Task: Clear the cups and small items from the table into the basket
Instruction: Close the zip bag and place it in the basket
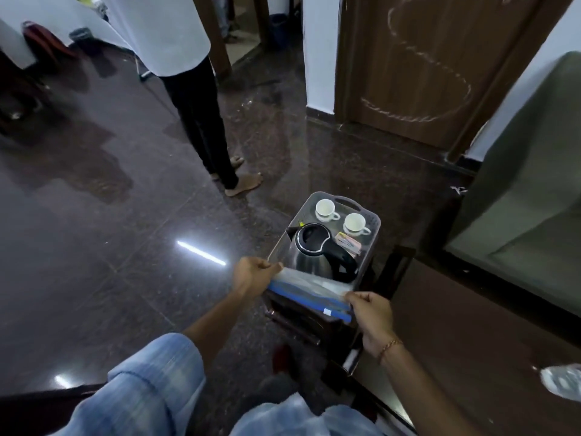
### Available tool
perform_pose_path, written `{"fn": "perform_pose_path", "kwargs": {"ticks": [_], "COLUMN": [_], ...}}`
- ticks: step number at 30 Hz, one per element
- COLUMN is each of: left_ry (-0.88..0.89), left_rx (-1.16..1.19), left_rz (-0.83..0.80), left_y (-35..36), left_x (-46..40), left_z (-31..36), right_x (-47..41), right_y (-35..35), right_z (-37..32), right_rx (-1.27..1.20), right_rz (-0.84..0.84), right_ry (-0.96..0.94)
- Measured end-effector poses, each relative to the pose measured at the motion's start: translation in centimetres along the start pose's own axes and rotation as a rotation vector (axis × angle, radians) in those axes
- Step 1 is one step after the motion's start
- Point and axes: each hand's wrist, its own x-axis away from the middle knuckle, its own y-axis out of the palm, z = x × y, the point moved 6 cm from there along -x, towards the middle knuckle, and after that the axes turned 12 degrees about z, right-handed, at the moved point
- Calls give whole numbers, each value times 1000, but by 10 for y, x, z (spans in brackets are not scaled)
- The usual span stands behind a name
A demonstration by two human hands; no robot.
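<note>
A grey plastic basket (374,226) sits on a small dark stand in front of me. Inside it stand two white cups (325,209) (354,224), a steel kettle with a black lid and handle (317,250), and a small packet of sachets (347,243). My left hand (253,273) and my right hand (372,316) each pinch one end of a clear bag with a blue zip strip (309,295), held across the near end of the basket.
A person in a white shirt and dark trousers (195,99) stands barefoot on the glossy dark floor ahead. A brown door (418,67) is at the back right. A dark table edge (471,335) and a crumpled white item (562,382) lie to my right.
</note>
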Motion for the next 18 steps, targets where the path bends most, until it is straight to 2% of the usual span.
{"fn": "perform_pose_path", "kwargs": {"ticks": [4,11,18], "left_ry": [-45,-25,18], "left_rx": [-78,-164,-220], "left_rz": [-89,-280,-372], "left_y": [26,66,99], "left_x": [-50,-99,-108], "left_z": [-21,-39,-48], "right_x": [-17,-39,-65], "right_y": [45,98,99], "right_z": [23,50,74], "right_rx": [-72,-140,-111], "right_rz": [50,211,317], "right_ry": [240,487,573]}}
